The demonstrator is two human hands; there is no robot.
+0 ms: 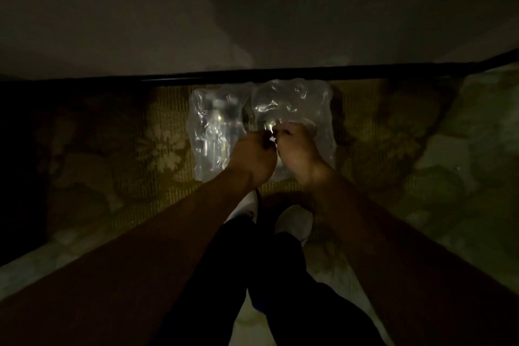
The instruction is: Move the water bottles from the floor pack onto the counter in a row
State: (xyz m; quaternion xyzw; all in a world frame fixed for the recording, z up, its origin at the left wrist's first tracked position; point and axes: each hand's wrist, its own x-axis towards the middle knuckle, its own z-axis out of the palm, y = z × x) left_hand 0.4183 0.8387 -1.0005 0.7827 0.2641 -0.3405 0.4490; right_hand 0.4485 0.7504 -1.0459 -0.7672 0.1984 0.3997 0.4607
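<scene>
**Clear plastic pack on patterned carpet, both hands at the wrap**

Clear shrink-wrap pack (222, 123) of water bottles is seen lying on the floor, just below a dark counter edge (280, 73). Its long axis runs left to right, roughly parallel to that edge. Bottles (213, 132) are made out only in the left part, as pale shapes that appear to stand upright with tops toward the camera; the count cannot be told. The right part of the wrap looks loose and crumpled.

Left hand (252, 159) and right hand (295, 146) are held close together over the pack's middle, fingers curled. Wrap appears to be pinched by each hand at the spot where they meet; exact finger contact cannot be told in the dim light.

Carpet (112, 149) is yellow-green with a pale floral pattern, and a lighter border is seen at the right and lower left. 2 white shoes (295, 222) and dark trousers (252, 275) are seen below the hands. A pale, bare surface (140, 8) fills the frame above the dark edge. The room is very dark.
</scene>
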